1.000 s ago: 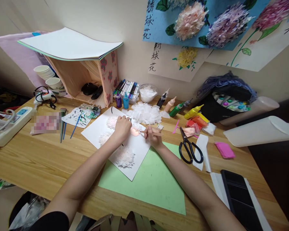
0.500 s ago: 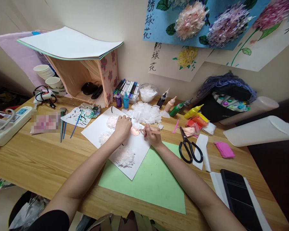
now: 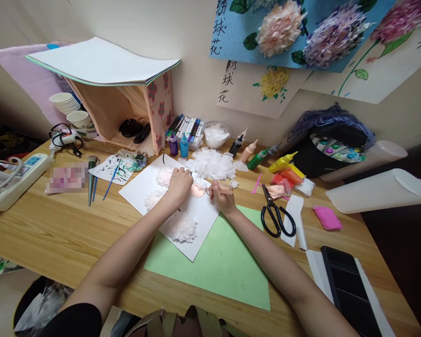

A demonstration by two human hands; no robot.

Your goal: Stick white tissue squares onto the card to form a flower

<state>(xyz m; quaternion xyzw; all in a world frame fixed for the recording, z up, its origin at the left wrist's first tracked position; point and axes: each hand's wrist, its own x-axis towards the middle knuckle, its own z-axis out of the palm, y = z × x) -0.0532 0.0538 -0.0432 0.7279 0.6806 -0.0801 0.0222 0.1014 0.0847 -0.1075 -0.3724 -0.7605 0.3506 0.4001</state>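
Since a second ago almost nothing has moved: both hands stay at the same place on the white sheet (image 3: 143,189), and only the stick in the right hand has turned a little, so it now points more to the right.

The left hand (image 3: 178,186) is curled, knuckles up, and presses down on the sheet beside a small peach-coloured paper piece (image 3: 198,190). Its fingertips are hidden under the hand, so I cannot tell if they pinch something.

The right hand (image 3: 222,196) is closed around a thin wooden stick (image 3: 225,190), held like a pen. The inner end of the stick is near the peach piece, but whether it touches is too small to see.

On the sheet there are three fluffy white tissue flowers (image 3: 183,228). The sheet lies partly over a green paper (image 3: 224,267) on the wooden table (image 3: 56,234). A heap of white tissue squares (image 3: 212,164) is just behind the hands, and black scissors (image 3: 276,215) lie to the right, well apart from the right hand.
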